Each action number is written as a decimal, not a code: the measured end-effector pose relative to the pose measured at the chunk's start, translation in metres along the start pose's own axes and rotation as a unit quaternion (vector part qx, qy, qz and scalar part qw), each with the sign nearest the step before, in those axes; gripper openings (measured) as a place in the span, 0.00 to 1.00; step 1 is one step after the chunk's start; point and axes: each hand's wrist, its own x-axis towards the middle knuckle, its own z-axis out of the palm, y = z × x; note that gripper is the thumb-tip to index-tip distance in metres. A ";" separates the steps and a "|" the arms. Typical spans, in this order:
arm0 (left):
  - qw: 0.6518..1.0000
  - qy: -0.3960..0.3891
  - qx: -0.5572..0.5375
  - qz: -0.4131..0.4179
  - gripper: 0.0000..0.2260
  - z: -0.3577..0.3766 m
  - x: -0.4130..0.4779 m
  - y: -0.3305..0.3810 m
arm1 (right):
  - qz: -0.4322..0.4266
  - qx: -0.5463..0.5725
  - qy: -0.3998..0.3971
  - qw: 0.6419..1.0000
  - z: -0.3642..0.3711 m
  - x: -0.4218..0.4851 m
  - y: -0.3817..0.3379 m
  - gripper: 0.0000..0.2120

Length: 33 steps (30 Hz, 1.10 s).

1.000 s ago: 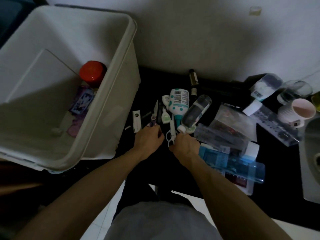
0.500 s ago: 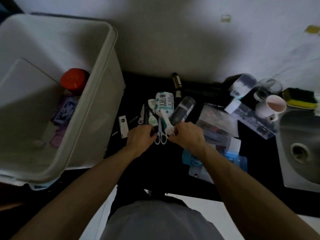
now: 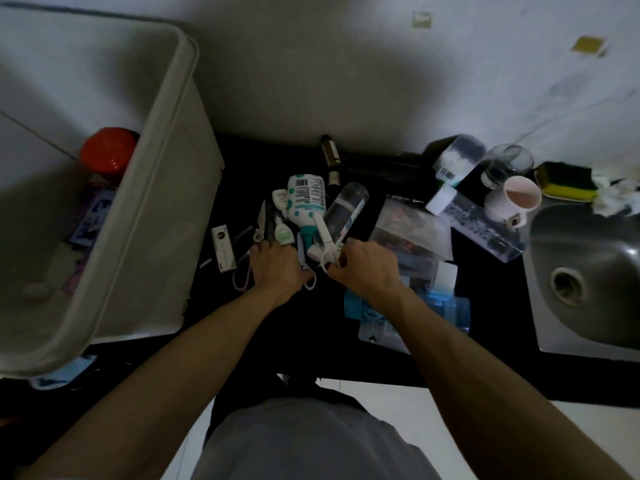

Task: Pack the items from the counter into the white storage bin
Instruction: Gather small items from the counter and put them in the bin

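Observation:
The white storage bin (image 3: 162, 174) stands at the left, with a red-lidded jar (image 3: 109, 154) and flat packets inside. Toiletries lie in a heap on the black counter (image 3: 485, 341). They include a white bottle with teal dots (image 3: 306, 199), a clear bottle (image 3: 346, 209) and a small white box (image 3: 224, 249). My left hand (image 3: 277, 268) curls over a bunch of small tools. Pink scissor loops (image 3: 240, 277) stick out at its left. My right hand (image 3: 363, 265) pinches the handle of the white scissors (image 3: 323, 237), whose blades point up and away.
Clear plastic cases (image 3: 412, 233) and a blue container (image 3: 446, 306) lie right of my hands. A dark bottle (image 3: 330, 157) lies near the wall. A paper cup (image 3: 519, 199), a glass (image 3: 507, 166), a sponge (image 3: 566, 180) and the steel sink (image 3: 585, 282) are at the far right.
The view has swung right, so the bin slid left and the sink came in. My right hand has lifted the white scissors off the counter. My left hand stays over the small tools.

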 end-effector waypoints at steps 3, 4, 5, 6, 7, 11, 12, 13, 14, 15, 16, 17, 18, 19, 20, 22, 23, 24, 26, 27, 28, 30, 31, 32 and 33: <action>0.999 -0.016 -0.030 -0.015 0.21 -0.005 -0.002 0.003 | 0.013 0.006 0.013 1.000 0.002 -0.001 -0.002 0.19; 0.998 -0.018 -0.050 -0.016 0.19 -0.006 -0.004 0.004 | 0.016 0.007 0.014 1.000 0.001 -0.001 -0.002 0.19; 0.998 -0.020 -0.063 -0.017 0.18 -0.007 -0.006 0.004 | 0.017 0.009 0.013 1.000 0.001 -0.002 -0.003 0.19; 0.997 -0.021 -0.073 -0.019 0.17 -0.009 -0.008 0.005 | 0.019 0.012 0.009 1.000 0.000 -0.002 -0.004 0.18; 0.996 -0.024 -0.086 -0.026 0.16 -0.010 -0.011 0.005 | 0.022 0.014 0.007 1.000 -0.001 -0.002 -0.005 0.18; 0.979 -0.054 -0.195 -0.031 0.12 -0.020 -0.016 -0.008 | 0.029 0.017 0.022 0.999 -0.004 -0.002 -0.009 0.18; 0.971 -0.064 -0.230 -0.024 0.11 -0.024 -0.016 -0.013 | 0.023 0.018 0.024 0.999 -0.005 -0.002 -0.010 0.18; 0.963 -0.067 -0.260 -0.017 0.11 -0.028 -0.016 -0.019 | 0.014 0.019 0.025 0.999 -0.007 -0.001 -0.012 0.18; 0.958 -0.063 -0.280 -0.010 0.11 -0.032 -0.016 -0.026 | 0.005 0.023 0.027 0.999 -0.009 -0.001 -0.013 0.18; 0.956 -0.049 -0.291 -0.005 0.12 -0.037 -0.019 -0.034 | -0.005 0.031 0.029 0.999 -0.012 0.000 -0.015 0.19; 0.953 -0.034 -0.302 -0.003 0.12 -0.042 -0.021 -0.041 | -0.015 0.043 0.032 0.998 -0.014 0.001 -0.018 0.19; 0.947 -0.023 -0.321 0.000 0.12 -0.047 -0.022 -0.047 | -0.023 0.054 0.035 0.998 -0.017 0.002 -0.021 0.18; 0.937 -0.011 -0.348 0.004 0.12 -0.051 -0.023 -0.053 | -0.026 0.062 0.038 0.997 -0.019 0.003 -0.026 0.18; 0.928 0.006 -0.372 0.005 0.13 -0.055 -0.024 -0.058 | -0.026 0.065 0.044 0.997 -0.023 0.003 -0.031 0.18; 0.920 0.028 -0.391 0.006 0.13 -0.061 -0.027 -0.060 | -0.023 0.064 0.052 0.996 -0.026 0.004 -0.038 0.18; 0.904 0.073 -0.420 -0.001 0.14 -0.073 -0.030 -0.062 | -0.012 0.056 0.072 0.996 -0.036 0.006 -0.051 0.17; 0.893 0.095 -0.439 -0.005 0.14 -0.081 -0.032 -0.061 | -0.006 0.055 0.084 0.995 -0.042 0.007 -0.057 0.17; 0.884 0.117 -0.453 -0.016 0.14 -0.089 -0.030 -0.060 | -0.002 0.058 0.097 0.994 -0.049 0.008 -0.061 0.16; 0.863 0.134 -0.486 -0.033 0.14 -0.110 -0.029 -0.058 | 0.005 0.073 0.124 0.990 -0.063 0.011 -0.068 0.16; 0.847 0.135 -0.514 -0.030 0.14 -0.119 -0.028 -0.057 | 0.011 0.082 0.136 0.987 -0.070 0.012 -0.070 0.16; 0.827 0.141 -0.543 -0.024 0.15 -0.128 -0.026 -0.056 | 0.019 0.087 0.146 0.985 -0.077 0.013 -0.072 0.16; 0.793 0.155 -0.590 -0.005 0.15 -0.149 -0.027 -0.053 | 0.036 0.089 0.169 0.981 -0.090 0.016 -0.079 0.16; 0.783 0.167 -0.600 0.002 0.13 -0.160 -0.027 -0.051 | 0.042 0.090 0.181 0.979 -0.097 0.018 -0.082 0.17; 0.775 0.183 -0.605 0.008 0.11 -0.172 -0.028 -0.048 | 0.045 0.093 0.191 0.976 -0.103 0.019 -0.086 0.17; 0.768 0.197 -0.609 0.016 0.10 -0.183 -0.029 -0.046 | 0.047 0.098 0.200 0.974 -0.108 0.019 -0.089 0.17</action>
